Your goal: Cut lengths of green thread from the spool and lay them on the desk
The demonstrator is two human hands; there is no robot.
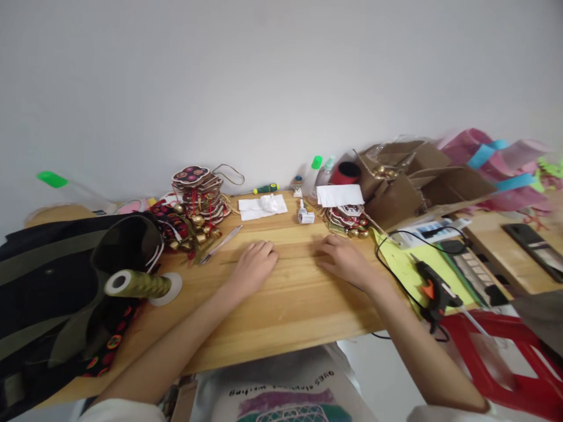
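My left hand (255, 266) rests palm down on the wooden table (290, 305), fingers curled together, and what lies under them, if anything, is hidden. Just left of it lies a clear pen (221, 245). My right hand (343, 259) is on the tabletop with its fingers bent and somewhat apart, and no object shows in it. Beyond that hand stands a small white bottle (305, 213). To its upper right, a folded white paper (340, 195) covers a stack of ornaments with gold bells (360, 233). A crumpled tissue (269, 204) lies on a white sheet behind my hands.
Stacked ornaments (200, 193) and a green thread spool (138, 284) stand at left, beside dark fabric (44, 281). A green screwdriver (266, 189) lies near the wall. At right are a cardboard box (396, 199), a black glue gun (435, 293) with its cable, a phone (532, 249) and a red stool (523, 398).
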